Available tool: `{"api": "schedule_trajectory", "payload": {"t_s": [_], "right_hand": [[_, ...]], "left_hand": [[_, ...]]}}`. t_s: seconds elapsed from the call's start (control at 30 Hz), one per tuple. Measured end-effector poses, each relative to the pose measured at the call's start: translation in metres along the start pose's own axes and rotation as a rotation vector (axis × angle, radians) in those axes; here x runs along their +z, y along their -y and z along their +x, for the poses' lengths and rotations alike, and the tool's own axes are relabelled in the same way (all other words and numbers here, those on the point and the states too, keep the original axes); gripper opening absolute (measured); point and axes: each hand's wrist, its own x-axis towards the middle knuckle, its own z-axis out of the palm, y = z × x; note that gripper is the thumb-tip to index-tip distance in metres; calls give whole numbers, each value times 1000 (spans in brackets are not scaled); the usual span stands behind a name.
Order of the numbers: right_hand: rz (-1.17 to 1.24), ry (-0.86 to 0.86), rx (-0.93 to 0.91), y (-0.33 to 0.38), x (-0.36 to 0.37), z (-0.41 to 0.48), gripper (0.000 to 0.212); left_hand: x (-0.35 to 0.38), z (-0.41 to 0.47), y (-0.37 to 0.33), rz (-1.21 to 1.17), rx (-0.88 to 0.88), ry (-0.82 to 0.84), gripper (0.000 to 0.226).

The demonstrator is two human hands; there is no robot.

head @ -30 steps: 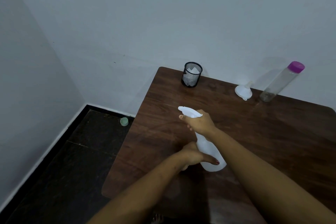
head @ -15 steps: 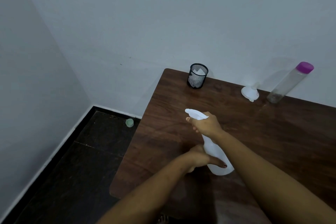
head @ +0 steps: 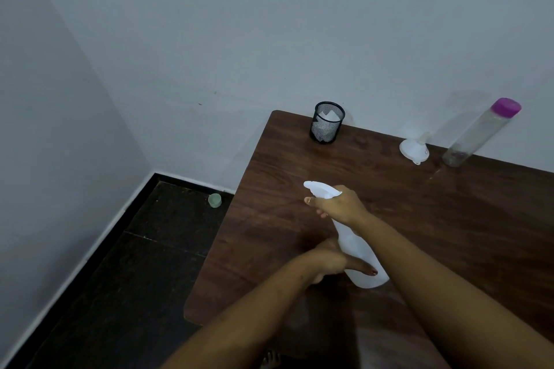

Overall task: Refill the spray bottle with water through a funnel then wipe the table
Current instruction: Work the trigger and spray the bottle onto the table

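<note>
In the head view, the white plastic spray bottle (head: 356, 252) leans low over the dark wooden table (head: 449, 219). The left hand (head: 332, 260) wraps around its lower body, and the right hand (head: 338, 205) grips the trigger head. The head probably needs unscrewing: brace the body firmly and twist only the collar. The small white funnel (head: 415, 150) and the clear purple-capped bottle (head: 476, 135) sit by the wall.

The surface (head: 449, 219) is dark wood-grain, faintly sheened. At 12 o'clock stands a black metal mesh cup (head: 327, 123); at 2, a clear plastic bottle (head: 476, 135); the sprayer (head: 356, 252) is matt white plastic.
</note>
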Motion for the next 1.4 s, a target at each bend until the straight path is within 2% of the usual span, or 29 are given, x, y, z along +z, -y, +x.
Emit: {"api": "schedule_trajectory", "payload": {"t_s": [0.07,0.2,0.37,0.57,0.67,0.8,0.87,0.97,1.03,1.17,1.23,1.33,1.4], "right_hand": [[-2,-1,-5,1,2,-1,46],[16,-112,32,0,6,-1,44],[29,-52,-10,2,2,-3,42],[94,-150,-12,2,0,-6,41],[119,-42,-48,2,-9,-10,37],[106,124,-117,-2,-18,-14,48],[176,64,-109,-5,-19,-18,44],[292,-187,-101,-13,-18,-27,33],[276,-304,-137,-19,-17,-33,30],[140,-328,-166,-30,-22,-40,35],[60,-328,-143,-38,-31,-40,28],[24,-380,-67,-52,-50,-43,14],[20,-426,-21,-64,-64,-47,25]], "left_hand": [[0,-1,1,-6,-2,6,78],[-1,-3,-1,-12,9,10,78],[-3,-5,-2,1,10,2,78],[-3,-4,-7,46,8,-29,79],[0,-4,-7,50,5,-31,76],[6,-2,-5,70,-7,-121,82],[6,-1,-4,113,17,-187,86],[4,3,-5,131,58,-244,82],[2,4,-10,183,66,-289,77],[5,12,-19,370,115,-359,67],[11,16,-27,401,88,-366,62],[22,25,-34,433,43,-343,79],[33,33,-40,427,39,-324,86]]}}
